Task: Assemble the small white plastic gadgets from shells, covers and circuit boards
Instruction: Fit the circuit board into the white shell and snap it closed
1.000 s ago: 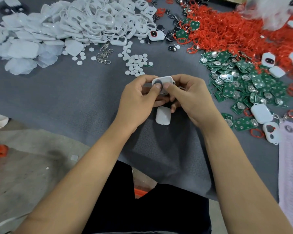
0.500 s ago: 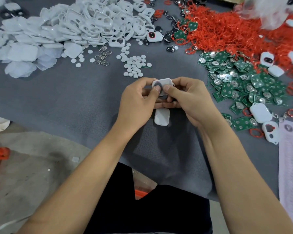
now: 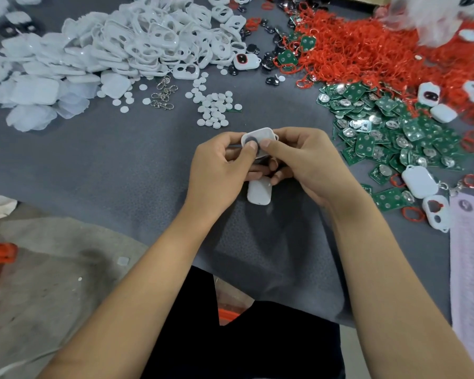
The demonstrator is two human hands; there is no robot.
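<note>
both hands meet above the middle of the grey cloth point(image 3: 121, 165), and they hold one white shell point(image 3: 260, 138) between them. the left hand point(image 3: 219, 165) grips it from the left side, its thumb pressing on the dark round part on the face of the shell; the right hand point(image 3: 309, 162) grips it from the right, its thumb lying on the white face just beside the other thumb. a second white piece point(image 3: 259, 194) lies flat on the cloth directly under the hands, partly hidden by the fingers. at the far left there is a pile of white covers point(image 3: 137, 42), in front of it the small white discs point(image 3: 214, 110) and metal clasps point(image 3: 163, 95). the green circuit boards point(image 3: 389, 132) are spread at the right, near the red rings point(image 3: 367, 47).
</note>
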